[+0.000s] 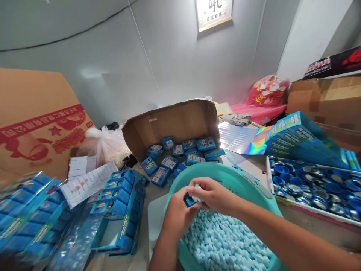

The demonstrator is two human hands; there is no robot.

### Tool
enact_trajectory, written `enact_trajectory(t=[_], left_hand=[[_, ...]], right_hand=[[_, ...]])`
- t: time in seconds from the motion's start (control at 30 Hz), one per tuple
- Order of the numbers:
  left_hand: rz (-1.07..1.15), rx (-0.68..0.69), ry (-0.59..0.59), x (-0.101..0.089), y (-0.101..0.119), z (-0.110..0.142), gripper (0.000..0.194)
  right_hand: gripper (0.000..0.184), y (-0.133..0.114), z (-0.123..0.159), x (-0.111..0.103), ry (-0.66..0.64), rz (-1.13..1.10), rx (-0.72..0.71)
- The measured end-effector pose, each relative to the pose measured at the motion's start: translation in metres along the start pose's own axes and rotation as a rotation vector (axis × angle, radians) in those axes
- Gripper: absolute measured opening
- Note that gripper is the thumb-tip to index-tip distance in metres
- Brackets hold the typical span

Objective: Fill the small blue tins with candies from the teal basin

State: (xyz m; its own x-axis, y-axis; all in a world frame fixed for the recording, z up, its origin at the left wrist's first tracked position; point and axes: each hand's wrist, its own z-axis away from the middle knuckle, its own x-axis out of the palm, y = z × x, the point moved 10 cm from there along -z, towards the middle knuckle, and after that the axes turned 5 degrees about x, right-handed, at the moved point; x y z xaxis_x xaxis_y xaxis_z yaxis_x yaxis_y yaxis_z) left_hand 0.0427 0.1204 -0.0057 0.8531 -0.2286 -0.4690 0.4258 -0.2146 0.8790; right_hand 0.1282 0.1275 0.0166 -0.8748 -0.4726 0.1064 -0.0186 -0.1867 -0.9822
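Note:
Over a turquoise basin (207, 170) my left hand (177, 207) is closed round a small blue box (189, 201), with its dark end facing up. My right hand (211, 191) is pinched at the box's opening and holds pale blue candies (198, 187) between its fingertips. Loose pale blue candies (228, 241) fill much of the basin below both hands. Beyond its rim, several small blue boxes (169, 162) lie in a loose pile in an open cardboard carton (175, 124).
Display trays of blue boxes (121, 199) stand at the left, beside wrapped packs (31, 214). At the right are a shallow box of blue and silver lids (313, 188) and folded blue cartons (299, 139). A large cardboard box (36, 113) rises at far left.

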Motion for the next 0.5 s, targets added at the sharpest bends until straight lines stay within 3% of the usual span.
enact_trajectory(t=[0.07, 0.17, 0.27, 0.5], left_hand=[[0.002, -0.010, -0.062, 0.007, 0.005, 0.002, 0.018], [0.031, -0.028, -0.137, 0.016, 0.008, 0.005, 0.016], [0.071, -0.011, -0.179, 0.020, 0.010, 0.006, 0.026], [0.070, -0.043, -0.129, 0.019, 0.000, 0.001, 0.043]], right_hand=[[0.045, 0.004, -0.005, -0.009, 0.135, -0.206, -0.018], [0.043, 0.010, -0.009, -0.015, 0.265, -0.381, -0.043], [0.038, 0.017, -0.011, -0.013, 0.301, -0.460, -0.019], [0.023, 0.018, -0.012, -0.007, 0.306, -0.466, -0.025]])
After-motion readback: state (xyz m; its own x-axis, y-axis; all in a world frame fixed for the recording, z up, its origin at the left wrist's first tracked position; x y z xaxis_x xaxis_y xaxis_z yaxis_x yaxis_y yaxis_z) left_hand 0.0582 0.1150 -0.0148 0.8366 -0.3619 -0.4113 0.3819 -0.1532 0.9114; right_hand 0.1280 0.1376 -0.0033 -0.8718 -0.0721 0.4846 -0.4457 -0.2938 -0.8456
